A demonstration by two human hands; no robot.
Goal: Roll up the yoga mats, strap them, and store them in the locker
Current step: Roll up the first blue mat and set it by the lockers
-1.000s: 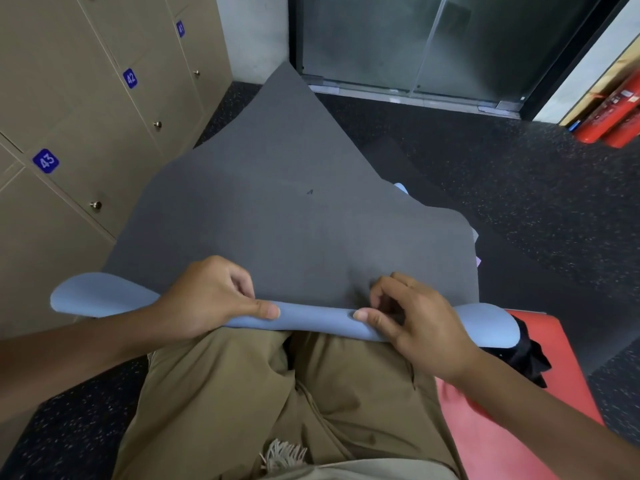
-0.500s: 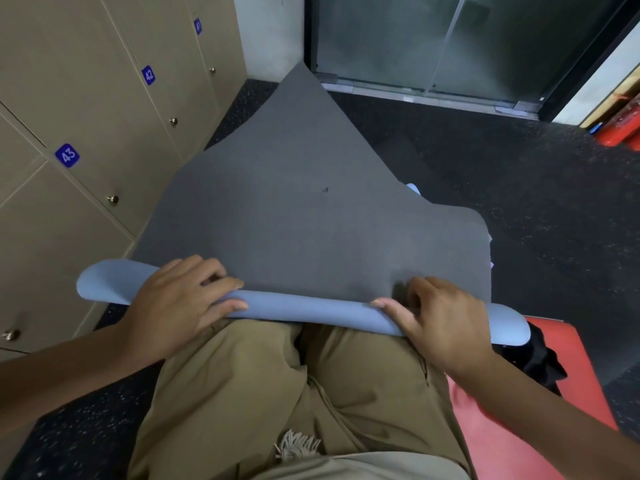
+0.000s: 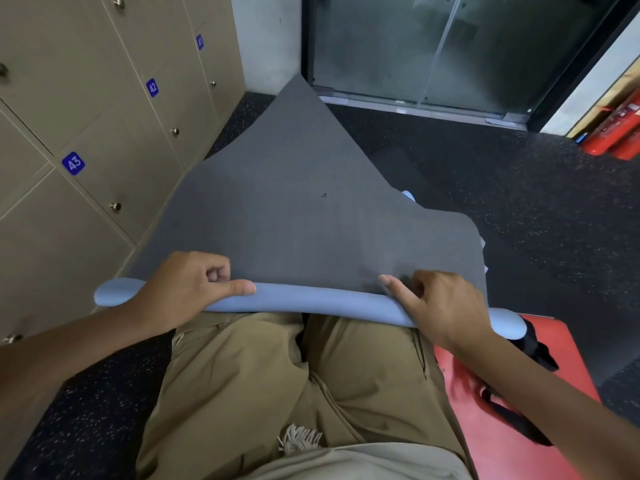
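Lockers (image 3: 104,140) stand left of the hands, doors closed. Left hand (image 3: 188,289) has re-curled since half a second ago: fingers tucked over the roll, thumb flat along it. Yoga mat (image 3: 304,223) lies across the lap, grey face up, blue underside showing as a tight starter roll (image 3: 318,301) between both hands. Right hand (image 3: 441,308) has shifted too, thumb forward, fingers gripping the roll. Rolling looks barely started, most of the mat still flat ahead. Red mat (image 3: 491,427) sits below right hand.
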